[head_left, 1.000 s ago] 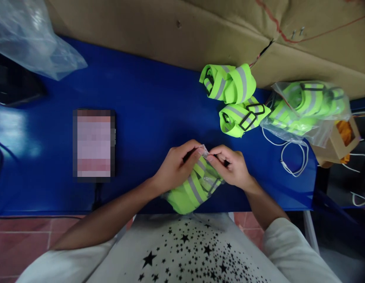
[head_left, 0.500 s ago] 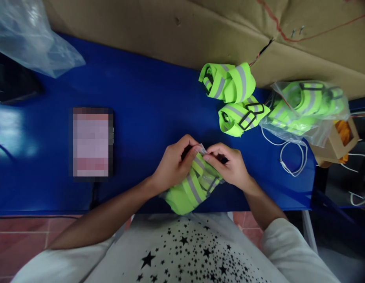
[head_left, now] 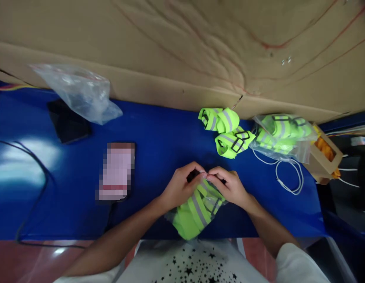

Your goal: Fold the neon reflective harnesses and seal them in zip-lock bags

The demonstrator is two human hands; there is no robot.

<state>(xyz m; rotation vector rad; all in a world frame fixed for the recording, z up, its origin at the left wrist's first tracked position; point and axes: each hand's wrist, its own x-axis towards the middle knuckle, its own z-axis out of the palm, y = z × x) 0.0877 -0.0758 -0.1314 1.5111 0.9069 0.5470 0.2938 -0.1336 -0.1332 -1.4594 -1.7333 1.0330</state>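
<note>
Both hands pinch the top edge of a clear plastic bag [head_left: 213, 204], their fingertips close together. My left hand [head_left: 184, 182] is closed on the edge from the left, and my right hand [head_left: 229, 184] is closed on it from the right. Inside the bag lies a folded neon-yellow reflective strap [head_left: 197, 208] with grey stripes. The bag hangs toward me at the table's front edge. Beyond my hands, two loose rolled reflective straps [head_left: 220, 120] lie on the blue table [head_left: 158, 133]; the nearer one shows black buckles.
To the right sits a filled plastic bag of straps [head_left: 284, 135], beside a coiled white cable [head_left: 300, 177] and a cardboard box [head_left: 323, 161] with orange contents. On the left are a phone-like device [head_left: 117, 169], a black object [head_left: 67, 122] and an empty-looking plastic bag [head_left: 85, 94]. Cardboard [head_left: 170, 51] stands behind.
My view has tilted up and shifted left, so everything sits lower in the picture. Both hands still pinch the bag's edge, their fingertips now slightly closer together.
</note>
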